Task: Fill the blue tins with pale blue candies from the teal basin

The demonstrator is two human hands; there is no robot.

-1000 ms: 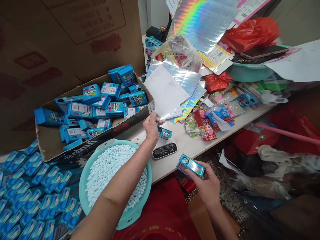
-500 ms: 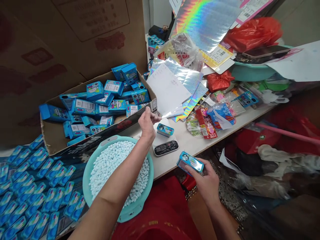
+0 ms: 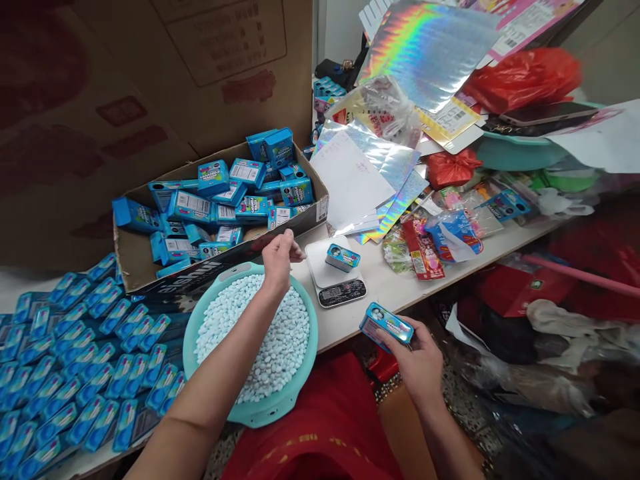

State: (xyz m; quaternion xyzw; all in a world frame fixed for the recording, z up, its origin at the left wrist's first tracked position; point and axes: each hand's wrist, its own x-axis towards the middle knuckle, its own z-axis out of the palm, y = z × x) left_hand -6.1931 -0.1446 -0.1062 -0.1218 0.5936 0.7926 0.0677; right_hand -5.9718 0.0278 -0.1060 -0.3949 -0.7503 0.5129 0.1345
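My right hand [image 3: 419, 357] grips a small blue candy tin [image 3: 385, 325] in front of the table edge, its lettered top up and pale pieces visible through an opening at one end. Above the far rim of a turquoise basin [image 3: 191, 357], my left hand [image 3: 280, 260] is pinched closed; whatever its fingertips hold, if anything, is too small to make out. Pale blue candies [image 3: 277, 340] fill that basin, and my left forearm crosses over them. Another blue tin [image 3: 343, 257] rests on the white plate of a small digital scale [image 3: 319, 265], right of my left hand.
Blue boxes fill a low cardboard tray [image 3: 320, 207] behind the basin. Many blue tins [image 3: 120, 383] lie in rows at left. A tall cardboard carton [image 3: 200, 120] stands behind. Papers [image 3: 350, 180], holographic sheets and candy packets [image 3: 455, 237] cover the table's right side.
My left hand has drawn back from beside the scale to over the basin's far rim. The right hand still holds its tin. The whole view has shifted slightly.
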